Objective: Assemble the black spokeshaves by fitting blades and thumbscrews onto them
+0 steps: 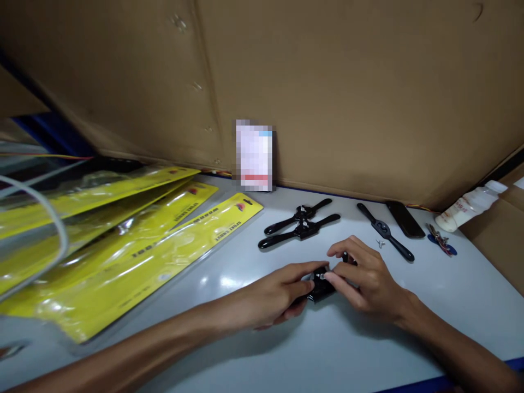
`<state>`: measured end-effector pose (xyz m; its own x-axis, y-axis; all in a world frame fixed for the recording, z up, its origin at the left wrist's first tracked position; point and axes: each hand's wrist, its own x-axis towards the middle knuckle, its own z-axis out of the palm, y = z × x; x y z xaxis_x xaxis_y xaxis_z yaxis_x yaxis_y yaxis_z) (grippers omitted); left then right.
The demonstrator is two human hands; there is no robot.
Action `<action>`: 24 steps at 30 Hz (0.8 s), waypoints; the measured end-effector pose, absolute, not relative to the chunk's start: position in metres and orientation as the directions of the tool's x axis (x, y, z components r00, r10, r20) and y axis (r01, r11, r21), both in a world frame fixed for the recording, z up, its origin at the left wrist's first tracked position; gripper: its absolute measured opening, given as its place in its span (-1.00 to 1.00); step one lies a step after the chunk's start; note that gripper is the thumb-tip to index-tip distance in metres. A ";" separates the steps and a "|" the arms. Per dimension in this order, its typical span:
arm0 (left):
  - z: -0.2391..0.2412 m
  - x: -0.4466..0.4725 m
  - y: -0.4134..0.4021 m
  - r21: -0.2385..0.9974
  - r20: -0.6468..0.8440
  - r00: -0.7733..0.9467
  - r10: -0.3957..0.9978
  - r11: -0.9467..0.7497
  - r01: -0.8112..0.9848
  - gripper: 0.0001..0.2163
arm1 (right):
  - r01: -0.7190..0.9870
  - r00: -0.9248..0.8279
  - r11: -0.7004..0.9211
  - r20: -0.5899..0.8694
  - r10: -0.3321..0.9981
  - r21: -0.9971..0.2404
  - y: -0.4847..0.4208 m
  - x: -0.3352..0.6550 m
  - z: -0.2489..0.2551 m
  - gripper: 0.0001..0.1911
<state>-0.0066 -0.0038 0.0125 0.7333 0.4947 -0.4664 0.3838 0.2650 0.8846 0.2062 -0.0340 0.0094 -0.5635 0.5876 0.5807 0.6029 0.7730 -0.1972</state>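
My left hand (273,297) and my right hand (366,278) meet over a black tap wrench (321,286) lying on the grey table (450,305). The left fingers are closed around its left side. My right thumb and forefinger pinch a small silvery part at its centre. Most of the wrench is hidden by my hands. Just beyond lie two finished black tap wrenches (301,224), side by side, and a third black wrench (385,232) to the right with a small silvery screw (380,243) beside it.
Yellow blister packs (135,240) fan out on the left. A cardboard wall (327,93) backs the table, with a blurred card (254,155) leaning on it. At right lie a black phone (405,218), keys (440,240), a white bottle (470,204).
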 end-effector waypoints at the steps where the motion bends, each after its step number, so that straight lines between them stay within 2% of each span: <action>1: 0.013 -0.006 -0.004 0.881 -0.473 0.727 0.498 0.265 0.392 -0.44 | 0.586 -0.571 0.780 0.571 0.589 -0.219 -0.034 0.206 0.009 -0.71; 4: 0.013 -0.005 -0.004 0.874 -0.486 0.719 0.497 0.263 0.409 -0.43 | 0.561 -0.596 0.792 0.546 0.588 -0.241 -0.035 0.205 0.009 -0.77; 8: 0.015 -0.006 -0.003 0.865 -0.501 0.713 0.490 0.269 0.423 -0.44 | 0.610 -0.574 0.774 0.578 0.581 -0.172 -0.034 0.206 0.011 -0.71; 13: 0.016 -0.006 -0.003 0.867 -0.499 0.723 0.479 0.256 0.428 -0.44 | 0.553 -0.596 0.792 0.541 0.593 -0.259 -0.035 0.204 0.012 -0.75; 19: 0.010 -0.008 -0.004 0.888 -0.460 0.750 0.476 0.251 0.385 -0.45 | 0.610 -0.576 0.776 0.583 0.573 -0.161 -0.034 0.205 0.009 -0.78; 24: 0.007 -0.008 -0.007 0.920 -0.392 0.778 0.491 0.219 0.326 -0.49 | 0.614 -0.605 0.778 0.550 0.575 -0.138 -0.036 0.206 0.011 -0.81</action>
